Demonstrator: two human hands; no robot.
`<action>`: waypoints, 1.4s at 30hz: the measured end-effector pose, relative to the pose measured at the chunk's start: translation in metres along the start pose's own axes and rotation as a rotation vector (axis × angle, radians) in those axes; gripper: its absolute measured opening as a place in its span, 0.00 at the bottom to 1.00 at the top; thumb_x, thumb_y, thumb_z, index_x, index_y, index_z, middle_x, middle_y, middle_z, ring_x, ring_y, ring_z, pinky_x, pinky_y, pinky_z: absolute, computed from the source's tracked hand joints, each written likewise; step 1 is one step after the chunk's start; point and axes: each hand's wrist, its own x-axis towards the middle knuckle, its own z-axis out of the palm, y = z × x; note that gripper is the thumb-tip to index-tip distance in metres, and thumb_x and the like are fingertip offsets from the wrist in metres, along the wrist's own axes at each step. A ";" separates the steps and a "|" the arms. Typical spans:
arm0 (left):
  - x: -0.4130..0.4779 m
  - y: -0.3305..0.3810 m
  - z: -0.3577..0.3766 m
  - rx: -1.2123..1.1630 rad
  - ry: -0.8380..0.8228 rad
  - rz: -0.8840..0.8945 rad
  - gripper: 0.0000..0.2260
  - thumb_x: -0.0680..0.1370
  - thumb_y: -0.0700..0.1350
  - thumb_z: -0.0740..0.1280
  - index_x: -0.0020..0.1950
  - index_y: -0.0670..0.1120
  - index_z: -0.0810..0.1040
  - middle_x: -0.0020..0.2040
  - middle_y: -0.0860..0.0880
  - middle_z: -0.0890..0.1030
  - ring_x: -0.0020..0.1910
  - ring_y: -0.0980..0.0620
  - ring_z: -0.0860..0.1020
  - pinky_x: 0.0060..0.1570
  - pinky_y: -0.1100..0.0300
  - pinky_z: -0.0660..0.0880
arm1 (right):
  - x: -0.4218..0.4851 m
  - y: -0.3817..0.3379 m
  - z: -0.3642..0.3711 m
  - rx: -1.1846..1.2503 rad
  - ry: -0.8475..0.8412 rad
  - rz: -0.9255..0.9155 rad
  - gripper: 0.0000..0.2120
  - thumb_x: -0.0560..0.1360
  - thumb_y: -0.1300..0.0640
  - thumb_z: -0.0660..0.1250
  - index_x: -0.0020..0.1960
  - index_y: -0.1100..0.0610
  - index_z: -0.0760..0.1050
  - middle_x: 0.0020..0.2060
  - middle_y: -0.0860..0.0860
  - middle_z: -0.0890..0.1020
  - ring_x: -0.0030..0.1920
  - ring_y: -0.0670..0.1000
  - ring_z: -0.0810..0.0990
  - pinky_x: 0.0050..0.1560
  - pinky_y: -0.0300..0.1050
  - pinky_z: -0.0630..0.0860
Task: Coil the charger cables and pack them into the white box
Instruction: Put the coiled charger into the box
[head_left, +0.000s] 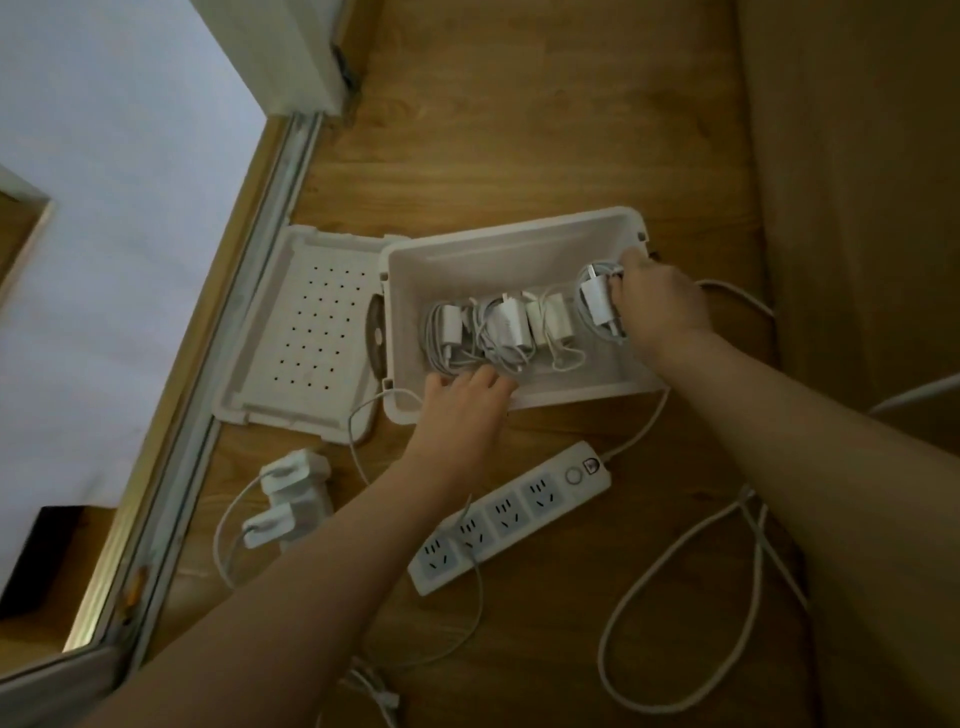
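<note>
The white box (519, 239) lies open on the wooden floor. Three white chargers with coiled cables (501, 325) sit side by side on its bottom. My right hand (662, 299) is at the box's right end and grips another coiled charger (597, 301) just inside the wall. My left hand (462, 397) grips the box's near rim, fingers reaching inside. Two more white chargers (291, 493) with loose cables lie on the floor to the left.
The box's perforated lid (311, 322) lies open to the left. A white power strip (511, 514) lies on the floor in front of the box, its thick cable (670, 571) looping to the right. A sliding-door track (208, 389) runs along the left.
</note>
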 end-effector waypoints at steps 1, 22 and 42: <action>0.003 0.002 0.003 -0.010 0.004 0.006 0.17 0.79 0.44 0.61 0.68 0.52 0.67 0.65 0.52 0.70 0.64 0.51 0.68 0.64 0.53 0.61 | 0.004 0.001 0.003 -0.028 0.013 -0.019 0.08 0.80 0.62 0.54 0.56 0.64 0.68 0.50 0.63 0.78 0.51 0.63 0.77 0.39 0.50 0.68; 0.015 0.004 -0.001 0.015 -0.064 -0.014 0.14 0.81 0.46 0.57 0.65 0.56 0.73 0.55 0.53 0.74 0.57 0.53 0.71 0.62 0.55 0.61 | -0.001 0.005 0.033 -0.242 -0.065 -0.379 0.24 0.77 0.67 0.56 0.72 0.63 0.57 0.68 0.61 0.64 0.66 0.58 0.67 0.61 0.47 0.70; 0.015 0.006 0.003 0.004 -0.048 -0.020 0.12 0.80 0.43 0.59 0.62 0.52 0.74 0.56 0.50 0.74 0.59 0.49 0.71 0.63 0.48 0.61 | -0.018 -0.020 0.023 -0.242 -0.128 -0.193 0.18 0.76 0.64 0.59 0.66 0.58 0.66 0.64 0.58 0.70 0.61 0.58 0.71 0.58 0.51 0.70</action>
